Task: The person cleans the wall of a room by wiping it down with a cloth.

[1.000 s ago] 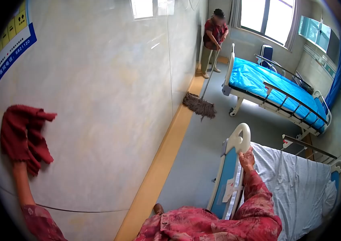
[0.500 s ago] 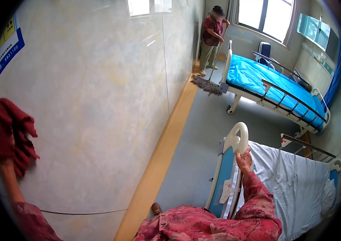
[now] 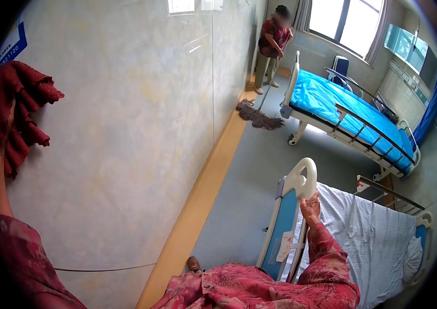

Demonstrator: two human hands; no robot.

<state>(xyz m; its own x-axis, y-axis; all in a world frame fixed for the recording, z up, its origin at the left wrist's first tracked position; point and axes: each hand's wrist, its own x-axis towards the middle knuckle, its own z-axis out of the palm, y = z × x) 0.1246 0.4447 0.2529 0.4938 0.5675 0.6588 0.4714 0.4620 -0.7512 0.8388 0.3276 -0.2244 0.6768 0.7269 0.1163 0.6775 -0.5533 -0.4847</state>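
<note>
A dark red cloth [image 3: 22,92] is bunched against the marbled wall [image 3: 125,129] at the far left, just below a blue-edged sign [image 3: 12,49]. My left hand [image 3: 9,119] holds it there, its fingers mostly covered by the folds. On the right, my right hand [image 3: 310,207] grips the edge of the bed's footboard [image 3: 282,226], below its cream looped handle [image 3: 305,175]. White sheeting [image 3: 368,221] covers the mattress of this bed.
A second bed [image 3: 342,98] with a blue cover stands beyond. Near the window, a person [image 3: 274,41] holds a mop [image 3: 259,117] on the floor beside the wall. A tan skirting strip [image 3: 192,211] runs along the wall's foot. Side rails [image 3: 373,134] edge the far bed.
My left hand and the red cloth have moved up the wall, now overlapping the sign's lower part. The person's mop has shifted slightly. My right hand stays on the footboard.
</note>
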